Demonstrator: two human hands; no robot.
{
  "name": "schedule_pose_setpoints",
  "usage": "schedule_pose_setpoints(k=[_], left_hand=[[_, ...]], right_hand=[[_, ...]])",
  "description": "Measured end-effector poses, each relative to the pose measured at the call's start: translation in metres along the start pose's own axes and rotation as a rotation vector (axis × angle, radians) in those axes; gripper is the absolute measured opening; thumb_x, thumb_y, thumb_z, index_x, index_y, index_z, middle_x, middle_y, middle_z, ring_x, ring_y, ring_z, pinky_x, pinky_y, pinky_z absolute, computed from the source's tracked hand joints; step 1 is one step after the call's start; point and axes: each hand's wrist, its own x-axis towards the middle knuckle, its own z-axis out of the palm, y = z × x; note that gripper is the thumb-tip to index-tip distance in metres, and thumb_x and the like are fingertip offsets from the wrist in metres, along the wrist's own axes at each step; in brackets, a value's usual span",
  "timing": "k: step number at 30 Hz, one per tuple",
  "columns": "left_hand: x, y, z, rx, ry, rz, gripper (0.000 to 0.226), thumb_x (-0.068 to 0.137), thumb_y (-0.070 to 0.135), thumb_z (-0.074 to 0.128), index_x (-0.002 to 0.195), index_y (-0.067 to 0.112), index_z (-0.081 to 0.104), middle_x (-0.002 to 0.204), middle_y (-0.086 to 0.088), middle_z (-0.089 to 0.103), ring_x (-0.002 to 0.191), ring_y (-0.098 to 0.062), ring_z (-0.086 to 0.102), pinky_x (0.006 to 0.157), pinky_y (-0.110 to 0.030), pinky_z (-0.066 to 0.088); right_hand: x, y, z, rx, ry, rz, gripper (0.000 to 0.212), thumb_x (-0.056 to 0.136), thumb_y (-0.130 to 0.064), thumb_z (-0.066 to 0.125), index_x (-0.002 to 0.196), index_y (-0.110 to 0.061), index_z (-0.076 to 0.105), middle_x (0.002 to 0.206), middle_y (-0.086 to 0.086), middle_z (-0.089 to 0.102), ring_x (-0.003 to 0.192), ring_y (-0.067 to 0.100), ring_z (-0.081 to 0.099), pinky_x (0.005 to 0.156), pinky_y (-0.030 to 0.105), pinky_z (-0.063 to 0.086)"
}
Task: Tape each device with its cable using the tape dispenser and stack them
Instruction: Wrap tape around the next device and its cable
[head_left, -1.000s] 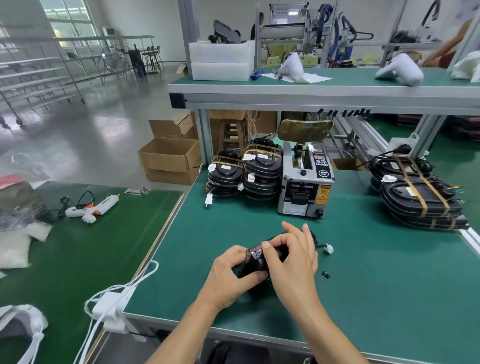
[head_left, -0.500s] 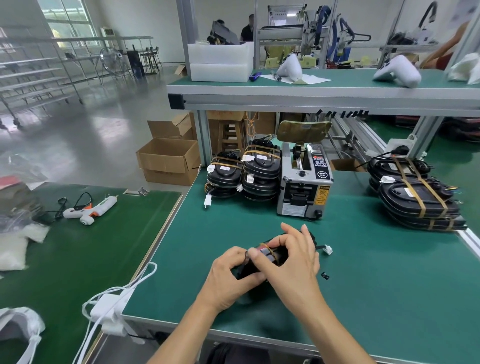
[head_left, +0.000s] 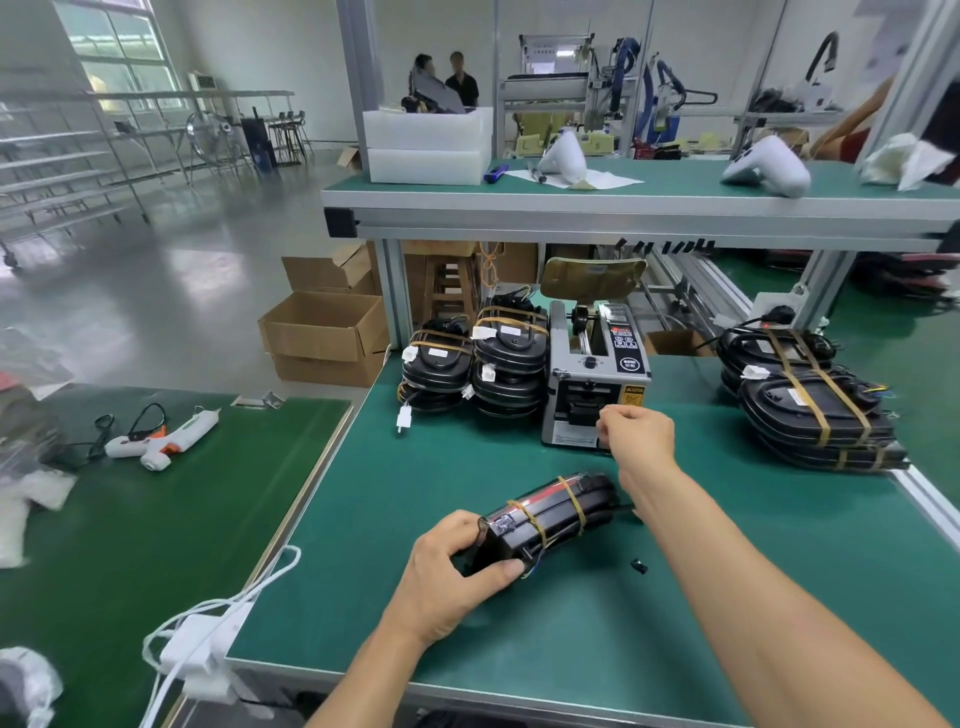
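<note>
My left hand (head_left: 447, 574) grips the near end of a black device (head_left: 545, 519) held on its edge on the green table; two amber tape bands wrap it with its cable. My right hand (head_left: 636, 434) is at the outlet of the grey tape dispenser (head_left: 597, 374), fingers curled at the slot; I cannot see a tape piece in them. Two stacks of taped devices (head_left: 475, 366) stand left of the dispenser. A bigger taped stack (head_left: 810, 410) lies at the right.
A small black part (head_left: 638, 566) lies on the green table (head_left: 727, 597) right of the device. White cables and a power strip (head_left: 202, 644) hang at the front left corner. A glue gun (head_left: 161, 439) lies on the left table. An upper shelf (head_left: 623, 213) overhangs the back.
My right hand left the device and reached forward to the dispenser's outlet. My left hand keeps the device, now tilted with a second tape band visible.
</note>
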Motion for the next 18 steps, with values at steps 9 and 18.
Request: schedule_pose_setpoints(k=[9,18], left_hand=[[0.000,0.000,0.000,0.019,0.004,0.000,0.046,0.077,0.061,0.081,0.099,0.020,0.081,0.096,0.004,0.066,0.089,-0.017,0.064,0.081,-0.028,0.048],[0.000,0.001,0.000,0.031,0.001,-0.008,0.045,0.078,0.060,0.082,0.100,0.021,0.081,0.097,0.003,0.067,0.091,-0.018,0.065,0.085,-0.035,0.051]], right_hand=[[0.021,-0.001,0.022,0.023,0.065,0.023,0.018,0.086,-0.004,0.063,0.073,-0.006,0.075,0.078,0.009,0.073,0.073,0.022,0.060,0.062,0.029,0.049],[0.035,-0.005,0.039,0.039,0.158,0.111,0.002,0.082,-0.010,0.076,0.082,-0.008,0.076,0.090,0.012,0.077,0.084,0.030,0.075,0.081,0.043,0.064]])
